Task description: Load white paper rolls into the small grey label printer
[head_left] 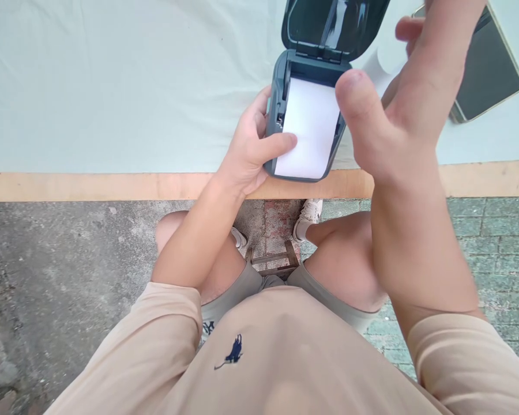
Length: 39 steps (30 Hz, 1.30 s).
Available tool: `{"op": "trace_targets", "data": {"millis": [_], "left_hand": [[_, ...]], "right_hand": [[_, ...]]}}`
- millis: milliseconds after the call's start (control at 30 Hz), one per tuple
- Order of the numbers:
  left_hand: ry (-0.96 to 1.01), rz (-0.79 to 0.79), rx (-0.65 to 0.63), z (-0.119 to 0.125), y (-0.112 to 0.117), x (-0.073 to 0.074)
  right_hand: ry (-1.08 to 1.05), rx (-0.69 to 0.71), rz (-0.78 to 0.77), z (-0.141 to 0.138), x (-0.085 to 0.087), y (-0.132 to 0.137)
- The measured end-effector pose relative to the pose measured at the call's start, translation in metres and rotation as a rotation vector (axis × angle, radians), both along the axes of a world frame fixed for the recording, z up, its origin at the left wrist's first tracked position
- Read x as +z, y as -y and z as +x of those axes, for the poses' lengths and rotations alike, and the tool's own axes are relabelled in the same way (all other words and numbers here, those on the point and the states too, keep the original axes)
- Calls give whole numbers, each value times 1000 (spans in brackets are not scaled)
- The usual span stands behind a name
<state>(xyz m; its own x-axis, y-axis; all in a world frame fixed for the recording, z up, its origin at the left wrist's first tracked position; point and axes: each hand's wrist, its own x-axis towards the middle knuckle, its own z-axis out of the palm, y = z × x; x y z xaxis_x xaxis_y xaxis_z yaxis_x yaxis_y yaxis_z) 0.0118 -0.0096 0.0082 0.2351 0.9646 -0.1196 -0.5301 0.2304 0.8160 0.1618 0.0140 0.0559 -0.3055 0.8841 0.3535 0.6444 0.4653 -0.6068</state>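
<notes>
A small dark printer (275, 118) with its hinged lid (315, 29) swung up is held near the table's front edge. White paper (311, 115) lies in its compartment. My left hand (257, 138) grips the printer's left side, fingers wrapped around the outside and thumb resting on the paper. To the right of the printer, raised close to the camera, is my right hand (409, 104). Its thumb and fingers are spread, and I see nothing held in it. Behind that hand a curled white piece of paper (376, 69) partly shows; the rest is hidden.
A dark-screened phone (488, 75) lies at the right, partly covered by my right hand. Pale cloth (125, 86) covers the table, whose wooden front edge (90, 187) runs across the view. My legs are below that edge.
</notes>
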Motion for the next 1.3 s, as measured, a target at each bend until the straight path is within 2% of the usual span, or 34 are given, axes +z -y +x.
{"op": "trace_targets", "data": {"millis": [33,100,167,300,567,700,833,933,1100,1167,1300], "left_hand": [[9,0,-17,-1,-1,0],[47,1,-31,-1,-2,0],[73,6,-22,-1,-3,0],[64,-2,-31,0,-3,0],[120,-13,46,7,-1,3],[96,-18,31,4,-3,1],[-34,-104,62,-3,-7,-10],[-99,-109,116,-5,-9,-18],[-87,-91,119,-4,-11,-21],[-42,-84,97,-5,-12,-19],[100,-95,6,-5,-11,-9]], "right_hand": [[-48,-16,19,-2,0,0],[-181,-63,165,-5,-1,0],[-247,-89,179,-9,-2,0],[-137,38,10,-12,-4,2],[-204,188,-341,-8,-3,2],[-207,160,-330,-9,-4,0],[-241,129,-336,-9,-10,-2],[-288,208,-400,-4,-10,-3],[-240,362,-473,6,-5,-5],[-185,286,-384,5,-4,-6],[-150,-248,70,-2,-4,-5]]}}
